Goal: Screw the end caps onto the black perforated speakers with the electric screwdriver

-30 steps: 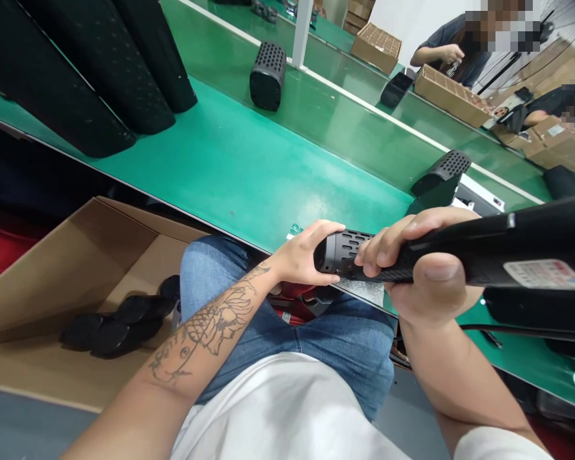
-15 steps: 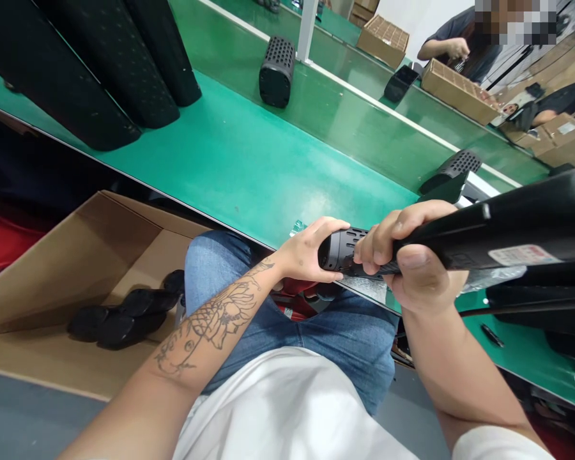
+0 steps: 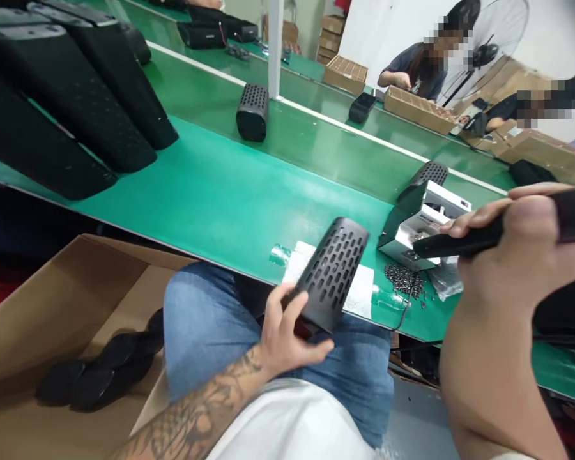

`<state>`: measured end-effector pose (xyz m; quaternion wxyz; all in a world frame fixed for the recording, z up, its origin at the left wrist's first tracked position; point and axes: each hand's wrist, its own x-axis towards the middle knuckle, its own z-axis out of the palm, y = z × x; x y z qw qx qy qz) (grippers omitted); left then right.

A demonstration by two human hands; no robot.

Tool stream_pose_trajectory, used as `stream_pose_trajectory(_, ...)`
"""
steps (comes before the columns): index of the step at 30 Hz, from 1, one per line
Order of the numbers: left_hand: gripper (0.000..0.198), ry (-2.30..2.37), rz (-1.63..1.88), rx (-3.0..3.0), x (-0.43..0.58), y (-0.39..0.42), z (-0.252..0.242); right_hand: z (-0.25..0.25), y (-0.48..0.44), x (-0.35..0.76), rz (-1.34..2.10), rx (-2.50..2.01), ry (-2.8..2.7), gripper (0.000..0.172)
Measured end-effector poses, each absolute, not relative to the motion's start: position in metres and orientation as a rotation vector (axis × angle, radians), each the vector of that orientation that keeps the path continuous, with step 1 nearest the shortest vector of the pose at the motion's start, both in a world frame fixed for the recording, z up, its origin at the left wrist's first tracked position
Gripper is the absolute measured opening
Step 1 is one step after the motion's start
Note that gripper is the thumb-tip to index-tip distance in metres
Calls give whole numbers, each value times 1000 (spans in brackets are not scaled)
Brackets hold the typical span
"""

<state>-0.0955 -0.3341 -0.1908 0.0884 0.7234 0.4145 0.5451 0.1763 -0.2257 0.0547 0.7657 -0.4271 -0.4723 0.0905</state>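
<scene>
My left hand [image 3: 287, 335] has its fingers around the near end of a black speaker housing [image 3: 336, 268] with slotted holes. The housing leans over a white pad [image 3: 361, 291] at the table's front edge, its far end pointing away from me. My right hand [image 3: 512, 249] is closed around a long black tool, apparently an electric screwdriver [image 3: 464, 241], raised at the right. Its narrower end points left, past a white printed box [image 3: 424, 223]. Below that, a pile of small dark screws [image 3: 403, 281] lies beside a clear plastic bag [image 3: 445, 279].
Tall black speaker cases [image 3: 100, 83] stand at the left of the green table [image 3: 211, 185]. Perforated housings [image 3: 252, 112] sit farther back near a white post [image 3: 275, 51]. An open cardboard box [image 3: 91, 275] at my left holds black parts [image 3: 100, 377]. Co-workers sit across the table.
The screwdriver has moved right, away from the housing. My left hand has tilted the housing, so its slotted side now faces up. The view has shifted, showing the screws and white box.
</scene>
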Motion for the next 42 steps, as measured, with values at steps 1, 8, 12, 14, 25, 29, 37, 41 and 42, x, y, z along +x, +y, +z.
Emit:
stream_pose_trajectory(1, 100, 1175, 1627, 2152, -94, -348, -195, 49, -217, 194, 92, -990, -1001, 10)
stream_pose_trajectory(8, 56, 413, 1169, 2707, -85, -314, -126, 6, -190, 264, 40, -1027, -958, 20)
stream_pose_trajectory(12, 83, 440, 591, 2948, -76, -238, -58, 7, -199, 257, 131, -1035, -969, 18)
stream_pose_trajectory(14, 87, 463, 441, 2948, -70, -214, -45, 16, -209, 250, 146, -1019, -948, 11)
stream_pose_trajectory(25, 107, 1208, 405, 2876, -46, -220, -60, 39, -293, 192, 608, -686, -1288, 22)
stream_pose_trajectory(29, 106, 1208, 375, 2881, -48, -220, -55, 24, -286, 176, 571, -693, -1246, 25)
stream_pose_trajectory(37, 106, 1220, 364, 2914, -48, -225, -57, 14, -268, 170, 672, -716, -1239, 23)
stream_pose_trajectory(41, 106, 1217, 368, 2919, -48, -227, -56, 13, -266, 168, 720, -702, -1321, 25)
stream_pose_trajectory(42, 105, 1223, 359, 2918, -48, -227, -56, 13, -266, 168, 736, -706, -1333, 25)
